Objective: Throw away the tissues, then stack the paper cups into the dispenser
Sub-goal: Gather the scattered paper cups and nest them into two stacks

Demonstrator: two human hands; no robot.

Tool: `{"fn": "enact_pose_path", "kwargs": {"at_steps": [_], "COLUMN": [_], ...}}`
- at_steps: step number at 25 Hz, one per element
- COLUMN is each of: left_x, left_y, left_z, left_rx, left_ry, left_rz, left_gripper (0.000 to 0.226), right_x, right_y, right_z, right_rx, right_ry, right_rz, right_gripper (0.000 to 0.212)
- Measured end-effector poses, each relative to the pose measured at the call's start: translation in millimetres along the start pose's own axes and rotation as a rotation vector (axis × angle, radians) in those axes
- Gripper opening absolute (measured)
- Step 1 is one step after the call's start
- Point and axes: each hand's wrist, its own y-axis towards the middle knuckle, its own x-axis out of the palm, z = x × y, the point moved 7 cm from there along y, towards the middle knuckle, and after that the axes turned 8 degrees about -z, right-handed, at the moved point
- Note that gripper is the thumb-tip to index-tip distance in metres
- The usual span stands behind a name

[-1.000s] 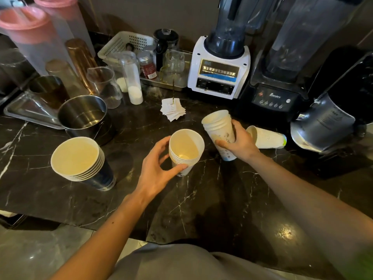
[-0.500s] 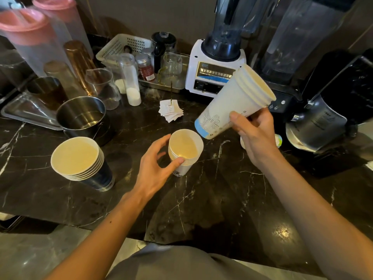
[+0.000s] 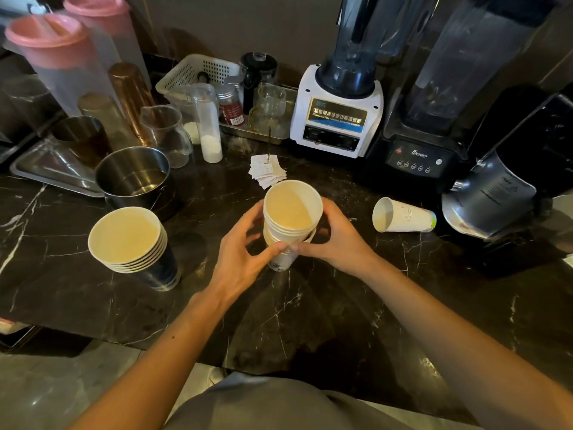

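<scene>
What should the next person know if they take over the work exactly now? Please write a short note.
Left hand: grips the white cup stack low on its side.
Right hand: grips the same stack from the other side.
Things: that stack stands on the counter, its upper cups not fully seated in the lower ones. The dark-walled cup stack stands at left. The lying white cup is on its side at right.
Done: no tissues in view, so that step looks finished.
Left: press the stack together, add the other cups, and load the dispenser, which is not in view.
</scene>
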Motion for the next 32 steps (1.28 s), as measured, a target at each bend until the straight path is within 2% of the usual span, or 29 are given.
{"fn": "enact_pose_path", "kwargs": {"at_steps": [5,8,10,14,19,22,24,26,30,32], "left_x": [-5.7,-4.5,-1.7,-1.9,-3.2,2.7,0.5,1.5,1.4,2.8], "left_y": [-0.5,2.1,4.1,3.8,7.3,10.8,8.4,9.2,8.8,9.8], "left_z": [0.6,3.9,3.2,2.0,13.7,15.2,14.4,13.6,14.6,14.6], "left_rx": [-0.016,-0.011,-0.014,-0.027,0.007,0.009,-0.008,-0.026,-0.046,-0.053], "left_ry": [-0.013,-0.031,-0.026,-0.041,0.029,0.04,0.034,0.035,0.039,0.036], "left_rz": [-0.032,-0.014,-0.005,0.016,0.057,0.04,0.055,0.064,0.073,0.073], "left_gripper": [0.083,0.071,0.064,0.063,0.073,0.074,0.075,0.077,0.082,0.08], "right_x": [-12.5,-16.6,-11.9,-9.1,-12.0,-44.8,-77.4,-115.7,-158.3,-164.2], "right_y": [-0.7,3.0,4.2,3.0,2.3,2.2,2.3,1.8,6.1,3.7], "right_z": [-0.9,-1.5,4.2,8.2,10.8,34.1,57.9,88.8,153.8,174.0], "right_rx": [0.025,0.012,-0.004,-0.04,-0.047,0.001,0.08,0.191,0.416,0.444], "right_ry": [0.086,0.126,0.069,0.018,-0.034,0.026,-0.119,-0.364,-0.685,-0.774], "right_rz": [-0.083,-0.048,-0.036,0.007,-0.031,0.064,0.177,0.232,0.114,0.065], "right_gripper": [0.102,0.075,0.067,0.073,0.08,0.077,0.074,0.082,0.107,0.106]}}
